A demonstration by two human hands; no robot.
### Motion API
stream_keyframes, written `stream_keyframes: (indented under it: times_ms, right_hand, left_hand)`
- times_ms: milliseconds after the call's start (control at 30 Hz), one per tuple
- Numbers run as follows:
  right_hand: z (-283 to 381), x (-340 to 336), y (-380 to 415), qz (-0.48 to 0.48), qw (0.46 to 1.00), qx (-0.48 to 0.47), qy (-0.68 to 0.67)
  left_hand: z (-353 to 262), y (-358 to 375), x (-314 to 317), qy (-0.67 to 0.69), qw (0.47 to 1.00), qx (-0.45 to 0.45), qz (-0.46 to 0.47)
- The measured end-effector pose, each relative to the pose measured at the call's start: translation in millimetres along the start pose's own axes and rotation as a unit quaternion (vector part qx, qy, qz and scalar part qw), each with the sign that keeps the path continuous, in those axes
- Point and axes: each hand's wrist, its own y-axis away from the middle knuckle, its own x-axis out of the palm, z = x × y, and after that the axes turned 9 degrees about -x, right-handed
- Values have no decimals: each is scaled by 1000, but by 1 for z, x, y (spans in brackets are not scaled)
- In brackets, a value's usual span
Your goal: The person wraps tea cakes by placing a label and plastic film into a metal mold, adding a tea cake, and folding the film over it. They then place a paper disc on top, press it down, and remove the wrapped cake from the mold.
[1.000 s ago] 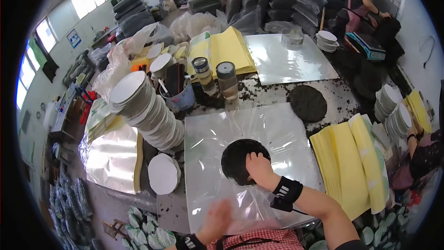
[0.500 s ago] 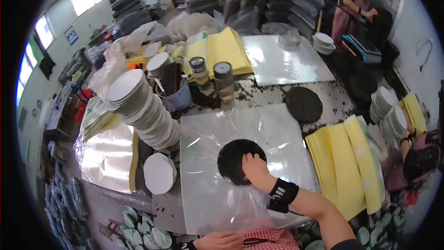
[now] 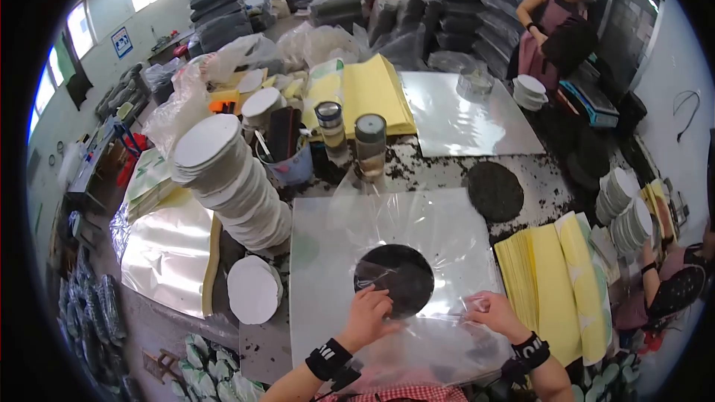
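Note:
A dark, round, flat cake (image 3: 406, 272) of pressed material lies on a pale square board (image 3: 320, 253) in front of me. Clear plastic film (image 3: 454, 249) spreads wrinkled and shiny over and around it. My left hand (image 3: 368, 316) is at the cake's lower left edge, its bent fingers pinching the film there. To the right of the cake, my right hand (image 3: 497, 314) has thumb and fingers pinched on the film. Both wrists wear black bands. A second dark cake (image 3: 495, 191) rests uncovered beyond the board's upper right corner.
Left of the board stand a tall stack of white discs (image 3: 231, 186) and a lower pile (image 3: 254, 290). Yellow sheets (image 3: 547, 283) lie at right. Two jars (image 3: 370, 145) and a blue tub (image 3: 289, 164) stand behind. Co-workers (image 3: 555, 22) are at the far right and right edge.
My right hand has left the cake and now grips film to its right. My left hand has come up from the table's edge to the cake's lower left. The view has shifted slightly.

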Motion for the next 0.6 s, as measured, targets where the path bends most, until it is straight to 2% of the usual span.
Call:
stream_keyframes:
  times_ms: [33, 67, 100, 133, 167, 200, 233, 267, 333, 367, 433, 467, 533, 567, 600]
  right_hand:
    - [1, -7, 3, 62, 994, 11, -91]
    - [3, -16, -4, -61, 981, -4, -182]
    - [9, -27, -16, -186, 945, -18, -268]
    - [13, -35, -25, -309, 885, -41, -347]
    - [41, -16, -26, -263, 904, -6, -338]
    - [25, 2, -26, -174, 970, -65, -160]
    - [10, 23, -33, -78, 989, -119, 28]
    - [-4, 54, -53, -105, 977, -178, -51]
    - [57, 94, -68, -188, 939, -254, -134]
    - [89, 102, -78, -235, 924, -297, -55]
    - [83, 132, -86, -157, 895, -417, 18]
    - [80, 140, -93, -121, 868, -479, 61]
    - [77, 143, -90, -117, 891, -436, 54]
    - [75, 143, -85, -107, 906, -407, 50]
    - [78, 141, -83, -74, 907, -411, 63]
  left_hand:
    - [3, 1, 9, -11, 1000, -20, -16]
    - [2, 3, 14, -23, 998, -41, -33]
    - [0, 1, 17, -19, 996, -61, -56]
    - [-9, -2, 18, -22, 991, -110, -66]
    - [-19, -11, 16, -28, 984, -155, -82]
    - [-25, -18, 12, -33, 974, -200, -98]
    - [-26, -26, 9, -37, 974, -201, -102]
    - [-27, -31, 7, -40, 973, -205, -100]
    - [-35, -21, 7, -47, 971, -222, -70]
    - [-38, -13, 7, -18, 970, -234, -67]
    - [-32, -18, 5, 37, 967, -237, -83]
    - [-25, -18, -1, 62, 964, -221, -138]
    - [-8, -6, -15, 118, 942, -195, -248]
    - [1, -15, -15, 250, 904, -231, -259]
    - [-5, -27, -16, 251, 921, -209, -213]
